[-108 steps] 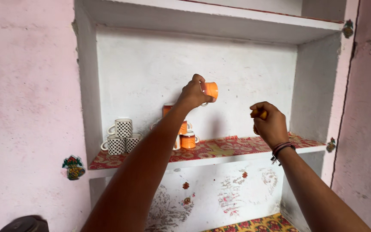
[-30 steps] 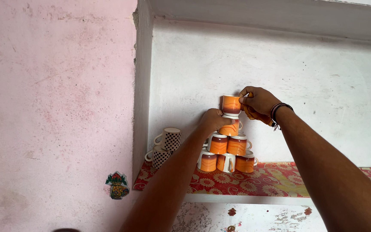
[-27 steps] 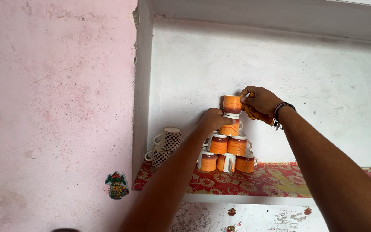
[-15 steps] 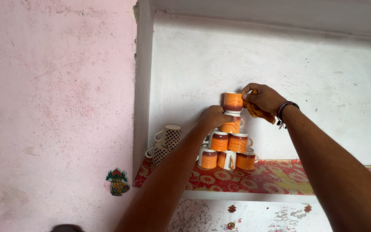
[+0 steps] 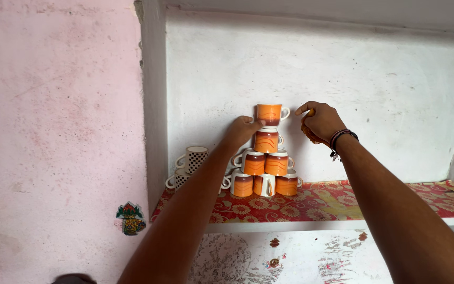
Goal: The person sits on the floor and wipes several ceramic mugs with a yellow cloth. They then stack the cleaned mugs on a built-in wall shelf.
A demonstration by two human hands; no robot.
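Note:
Orange-and-white cups stand upside down in a pyramid (image 5: 265,173) on a wall shelf (image 5: 342,204) covered with red floral cloth. The top orange cup (image 5: 269,114) sits on a single cup (image 5: 265,141). My left hand (image 5: 244,130) reaches up from below, its thumb and fingers pressed on the lower left edge of the top cup. My right hand (image 5: 319,120) is a little to the right of that cup's handle, apart from it. It is closed around a bunched orange cloth (image 5: 308,134).
Black-dotted white cups (image 5: 187,167) are stacked at the shelf's left end against the niche's side wall (image 5: 153,105). A pink wall to the left carries a small colourful sticker (image 5: 130,218). Another shelf forms the niche's ceiling.
My right hand has come off the top cup and drawn to the right. My left hand has moved up from the cup below to the top cup's lower edge.

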